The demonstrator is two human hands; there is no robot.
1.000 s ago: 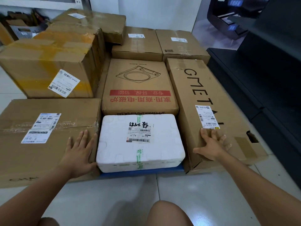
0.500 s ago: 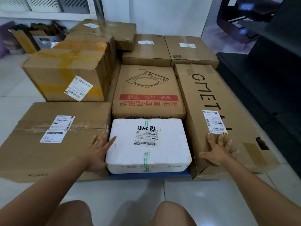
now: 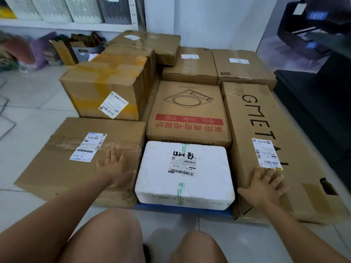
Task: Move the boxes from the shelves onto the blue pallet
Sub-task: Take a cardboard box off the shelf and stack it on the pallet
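A white foam box (image 3: 185, 175) sits at the near edge of the blue pallet (image 3: 182, 208), between a wide brown carton (image 3: 79, 158) on its left and a long "GMETAL" carton (image 3: 269, 141) on its right. My left hand (image 3: 116, 170) lies flat, fingers spread, on the wide carton's top near its right edge. My right hand (image 3: 265, 186) rests with spread fingers on the long carton's near left corner. Behind the foam box lies a carton with red print (image 3: 190, 112). Several more cartons fill the pallet further back, including a tall one with yellow tape (image 3: 106, 92).
White shelving (image 3: 72, 25) with pale bins stands at the back left, with baskets and clutter on the floor below. A dark shelf unit (image 3: 319, 92) runs along the right. My bare knees are at the bottom, on pale tiled floor.
The view has pulled back and tilted up, showing more shelving. My left hand slid up from the foam box's left side onto the wide carton's top. My right hand stays on the long carton.
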